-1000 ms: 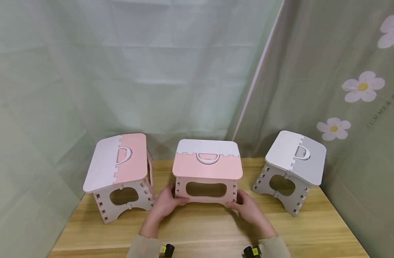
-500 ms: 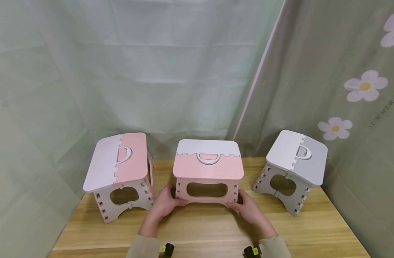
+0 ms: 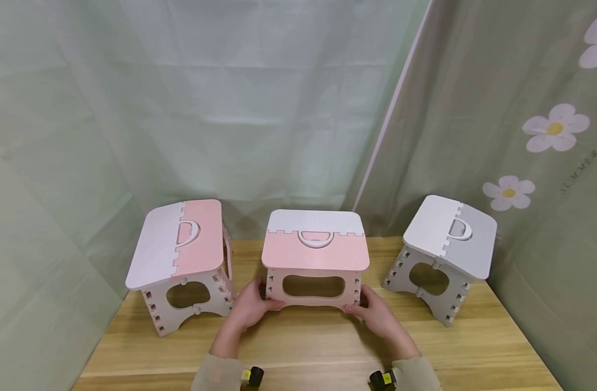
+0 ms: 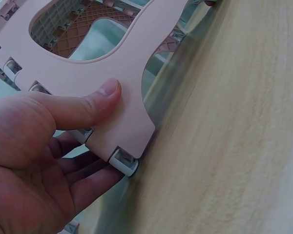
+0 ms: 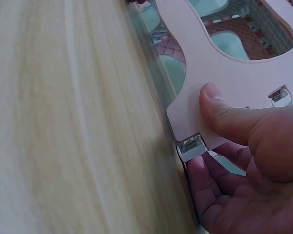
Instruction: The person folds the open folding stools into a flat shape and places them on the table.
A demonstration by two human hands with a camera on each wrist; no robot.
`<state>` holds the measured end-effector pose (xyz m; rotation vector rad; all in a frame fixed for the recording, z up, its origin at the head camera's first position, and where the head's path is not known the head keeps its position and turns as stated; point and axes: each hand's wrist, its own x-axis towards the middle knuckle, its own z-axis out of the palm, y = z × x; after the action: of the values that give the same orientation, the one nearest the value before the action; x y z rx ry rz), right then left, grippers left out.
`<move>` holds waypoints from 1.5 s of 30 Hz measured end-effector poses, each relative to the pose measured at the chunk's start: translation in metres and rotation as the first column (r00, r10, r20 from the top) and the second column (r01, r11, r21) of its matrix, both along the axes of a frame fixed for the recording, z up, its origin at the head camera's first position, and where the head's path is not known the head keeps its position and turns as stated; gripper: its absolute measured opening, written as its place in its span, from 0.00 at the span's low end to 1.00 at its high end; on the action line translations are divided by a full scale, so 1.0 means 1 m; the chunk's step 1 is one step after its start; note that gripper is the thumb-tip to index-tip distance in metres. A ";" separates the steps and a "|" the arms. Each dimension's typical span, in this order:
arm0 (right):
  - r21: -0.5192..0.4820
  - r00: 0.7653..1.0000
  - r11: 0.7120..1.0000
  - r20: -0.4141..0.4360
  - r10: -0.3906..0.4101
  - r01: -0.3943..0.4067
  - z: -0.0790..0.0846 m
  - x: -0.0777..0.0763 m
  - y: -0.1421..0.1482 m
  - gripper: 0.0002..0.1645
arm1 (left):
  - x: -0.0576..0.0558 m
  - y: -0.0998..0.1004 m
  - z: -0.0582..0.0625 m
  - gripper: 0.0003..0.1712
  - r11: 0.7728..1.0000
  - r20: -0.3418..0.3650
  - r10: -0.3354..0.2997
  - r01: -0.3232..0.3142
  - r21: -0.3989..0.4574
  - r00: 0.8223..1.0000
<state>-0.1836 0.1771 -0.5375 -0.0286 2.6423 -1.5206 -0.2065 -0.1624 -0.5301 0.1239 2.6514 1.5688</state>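
In the head view a pink and white folding stool (image 3: 315, 255) stands unfolded at the middle of the table, its pink leg panel facing me. My left hand (image 3: 251, 305) grips the foot of its left leg. In the left wrist view the thumb lies flat on the pink leg panel (image 4: 132, 107) and the fingers curl behind its hinged edge. Mirroring this, my right hand (image 3: 374, 314) holds the right leg low down. The right wrist view has that thumb on the front of the leg panel (image 5: 205, 73), with the fingers behind the corner, close to the tabletop.
Another pink and white folding stool (image 3: 200, 239) stands turned at the left. At the right is a grey and white folding stool (image 3: 466, 250), also angled. All are on a wooden table (image 3: 318, 347), with a pale green curtain (image 3: 230, 108) behind and at the sides.
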 end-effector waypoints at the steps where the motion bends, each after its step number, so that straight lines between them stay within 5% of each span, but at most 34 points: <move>1: 0.002 1.000 1.000 -0.001 0.000 0.000 0.000 0.000 0.000 0.32 | 0.000 0.000 0.000 0.36 1.000 -0.003 -0.004 0.004 0.001 1.000; 45: 0.026 0.999 0.999 -0.044 0.023 -0.021 0.000 -0.001 -0.002 0.26 | -0.001 0.000 -0.001 0.35 0.999 -0.020 -0.036 0.036 -0.017 0.999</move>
<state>-0.1842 0.1753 -0.5373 -0.0900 2.6852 -1.4969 -0.2079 -0.1628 -0.5309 0.1865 2.6614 1.5432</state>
